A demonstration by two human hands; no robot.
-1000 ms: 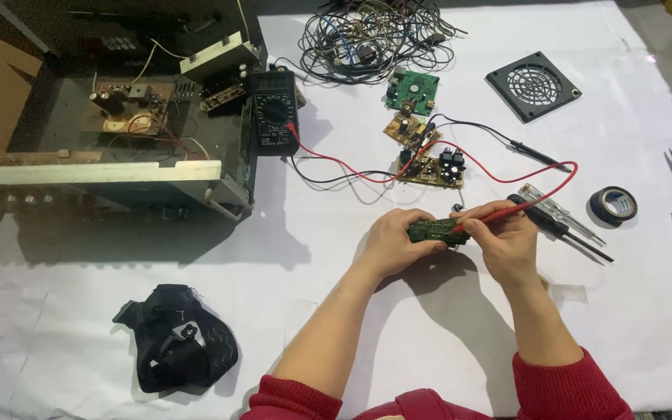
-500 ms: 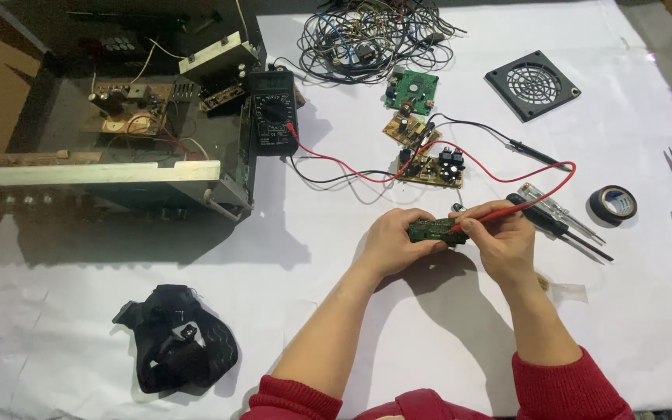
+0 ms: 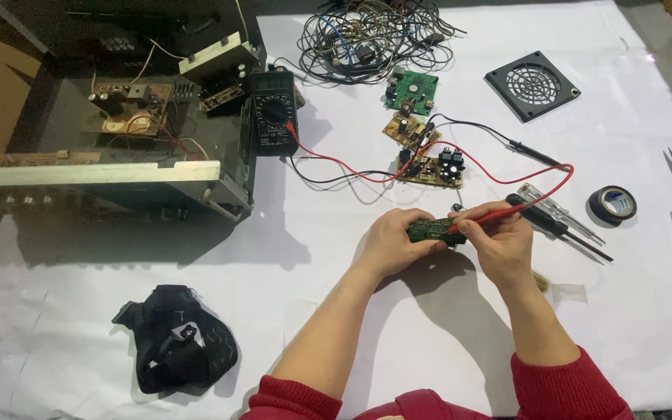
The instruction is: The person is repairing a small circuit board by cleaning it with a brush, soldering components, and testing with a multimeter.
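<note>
Left hand [image 3: 394, 243] clamped on a small green circuit board [image 3: 434, 231] above the white table [image 3: 351, 334], right hand [image 3: 499, 241] pinching a red probe [image 3: 482, 222] against the board, black multimeter [image 3: 272, 124] well apart.

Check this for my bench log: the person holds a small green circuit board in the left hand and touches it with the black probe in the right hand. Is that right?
Not quite. The head view shows the right hand holding the red probe against the green circuit board, which the left hand holds. The black probe lies unheld on the white table cover.
</note>
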